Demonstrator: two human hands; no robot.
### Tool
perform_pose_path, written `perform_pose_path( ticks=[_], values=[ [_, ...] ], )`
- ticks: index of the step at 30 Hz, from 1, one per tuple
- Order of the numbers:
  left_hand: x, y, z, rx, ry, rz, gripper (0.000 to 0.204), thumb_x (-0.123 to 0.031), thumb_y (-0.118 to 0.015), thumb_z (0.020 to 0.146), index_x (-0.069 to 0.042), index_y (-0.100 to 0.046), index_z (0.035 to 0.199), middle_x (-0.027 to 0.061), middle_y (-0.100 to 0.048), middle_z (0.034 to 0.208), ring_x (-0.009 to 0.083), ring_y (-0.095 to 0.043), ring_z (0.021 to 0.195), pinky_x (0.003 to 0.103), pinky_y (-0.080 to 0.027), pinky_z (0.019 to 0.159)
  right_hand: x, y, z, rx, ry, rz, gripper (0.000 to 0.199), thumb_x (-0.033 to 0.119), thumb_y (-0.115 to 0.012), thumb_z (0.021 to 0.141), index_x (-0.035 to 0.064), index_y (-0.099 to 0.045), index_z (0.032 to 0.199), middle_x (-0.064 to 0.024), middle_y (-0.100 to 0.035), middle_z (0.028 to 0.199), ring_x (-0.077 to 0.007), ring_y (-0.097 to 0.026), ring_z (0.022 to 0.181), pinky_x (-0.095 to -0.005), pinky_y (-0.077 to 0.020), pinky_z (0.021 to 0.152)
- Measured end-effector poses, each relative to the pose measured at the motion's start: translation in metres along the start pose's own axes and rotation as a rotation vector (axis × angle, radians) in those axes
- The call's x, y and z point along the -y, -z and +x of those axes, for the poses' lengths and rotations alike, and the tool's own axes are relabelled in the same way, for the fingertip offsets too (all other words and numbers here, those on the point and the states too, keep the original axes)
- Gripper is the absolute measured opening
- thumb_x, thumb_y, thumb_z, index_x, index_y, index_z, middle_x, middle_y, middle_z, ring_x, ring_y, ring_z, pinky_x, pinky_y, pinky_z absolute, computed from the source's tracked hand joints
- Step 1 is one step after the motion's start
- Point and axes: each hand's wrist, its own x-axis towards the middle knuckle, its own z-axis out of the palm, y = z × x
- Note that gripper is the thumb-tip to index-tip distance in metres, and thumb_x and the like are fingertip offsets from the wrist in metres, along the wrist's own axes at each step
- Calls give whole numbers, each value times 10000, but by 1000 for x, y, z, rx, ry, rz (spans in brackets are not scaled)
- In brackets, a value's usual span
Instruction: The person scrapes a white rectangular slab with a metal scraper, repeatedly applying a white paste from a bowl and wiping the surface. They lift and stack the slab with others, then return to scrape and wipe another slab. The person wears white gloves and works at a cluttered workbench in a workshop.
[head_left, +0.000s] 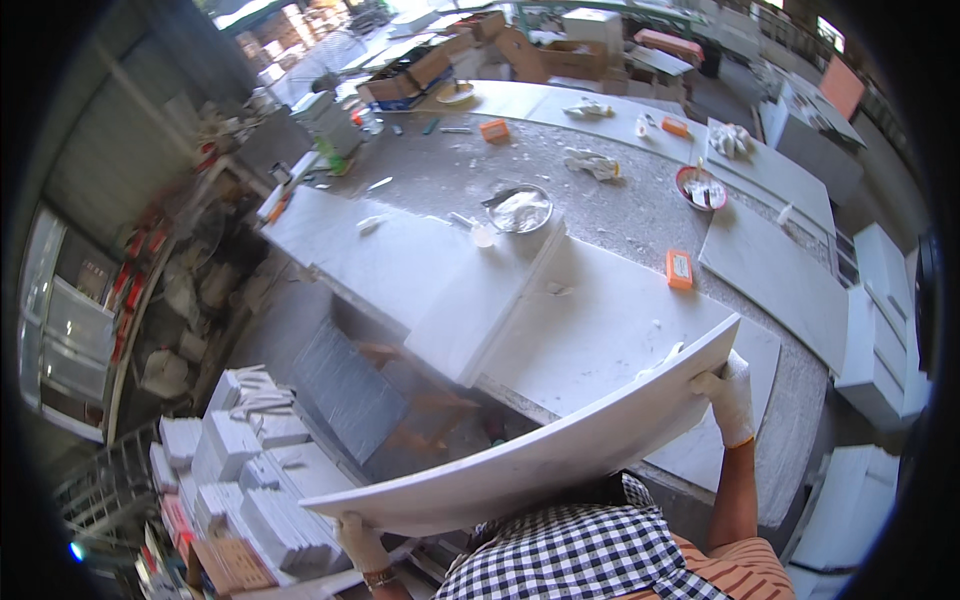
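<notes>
A long white stone slab (540, 455) is held tilted in front of my body, its long edge running from lower left to upper right. My left hand (362, 542), in a pale glove, grips the slab's lower left end from below. At the other end my right hand (730, 395), also gloved, is closed round the slab's right edge. Part of the fingers on both hands is hidden by the slab. Beyond it, white slabs (590, 320) lie flat on the worktable, and one more panel (490, 300) rests across them.
On the dusty worktable (420, 165) stand a metal bowl of white powder (522, 210), a red bowl (700, 188) and orange boxes (679, 269). Stacked white blocks (250, 470) sit at the lower left beside a dark grey slab (350, 390). White blocks (880, 330) stand along the right side.
</notes>
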Motion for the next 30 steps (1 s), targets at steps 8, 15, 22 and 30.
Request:
perform_pose_path(
  ticks=[8,15,22,30],
  values=[
    [-30,-159,251,485,47,-7,543,-503,-657,1014,2,-643,1210,8,-649,1013,116,-569,879,320,-492,750,-33,-55,29,-297,-191,-171,533,353,-869,848,-25,-692,1179,-52,-739,1022,-117,-655,898,-321,-550,779],
    [-63,-280,398,818,-9,422,523,-533,-637,1019,-13,-700,1034,-21,-632,858,75,-518,769,298,-464,678,-107,-122,43,-496,-311,-852,727,572,-725,946,-112,-643,1181,-141,-715,980,-195,-597,899,-375,-508,862],
    [-63,-347,471,980,26,591,443,-460,-678,1019,-18,-689,1024,-70,-551,802,55,-455,728,266,-414,636,-98,-178,15,-442,-744,-623,758,590,-699,956,-161,-611,1010,-169,-580,818,-235,-516,832,-437,-479,820],
    [-16,-368,507,1017,-235,562,414,-353,-604,1064,29,-690,1197,76,-722,1076,178,-634,977,349,-502,880,-94,-194,14,-480,-702,-511,635,552,-679,980,-63,-577,858,-108,-517,761,-205,-460,765,-432,-446,734]
  ],
)
